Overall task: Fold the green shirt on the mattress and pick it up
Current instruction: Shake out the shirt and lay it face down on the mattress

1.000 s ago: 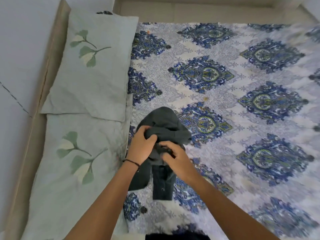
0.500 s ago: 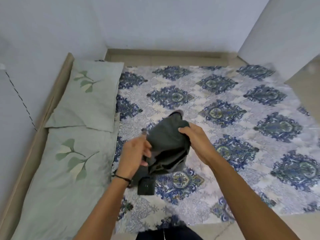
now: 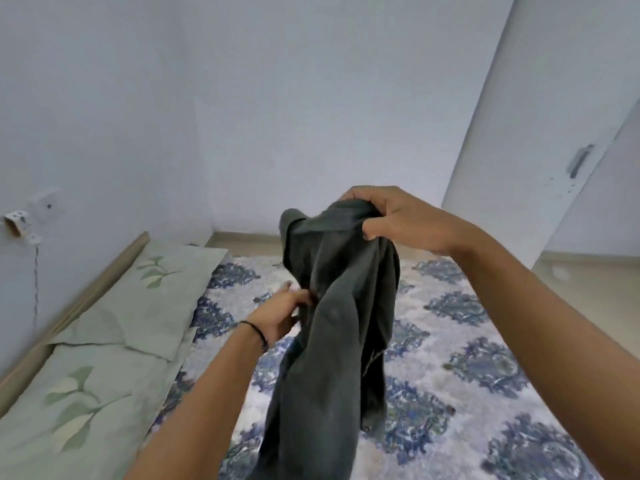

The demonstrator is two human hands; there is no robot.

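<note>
The green shirt (image 3: pixel 332 341), dark and crumpled, hung lengthwise in the air above the mattress (image 3: pixel 467 393). The right hand (image 3: pixel 398 216) gripped its bunched top and the left hand (image 3: pixel 277 317) pinched its side. The mattress bore a pale sheet with blue medallions.

A bedroom in a home is shown. A mattress (image 3: pixel 450 393), laid low beside a beige floor (image 3: pixel 588 289) and covered with a sheet printed in blue medallions, is set into the corner of plain pale blue walls (image 3: pixel 242 116). Two pale green pillows (image 3: pixel 166 289) printed with leaf sprigs are lined along its left edge, against a wooden strip (image 3: pixel 86 299). A white door (image 3: pixel 540 133) with a small metal handle (image 3: pixel 580 161) is seen at the right.
</note>
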